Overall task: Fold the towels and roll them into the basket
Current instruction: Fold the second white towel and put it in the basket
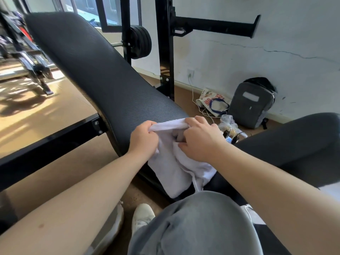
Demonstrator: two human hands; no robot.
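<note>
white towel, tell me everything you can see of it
The white towel looks like soft terry cloth, plain and without pattern. It is crumpled and only partly folded, with its upper edge pulled taut and loose bunched folds below. It drapes over the near end of the black padded bench and hangs toward the floor, beside a grey trouser leg. The left hand and right hand each grip its upper edge.
</note>
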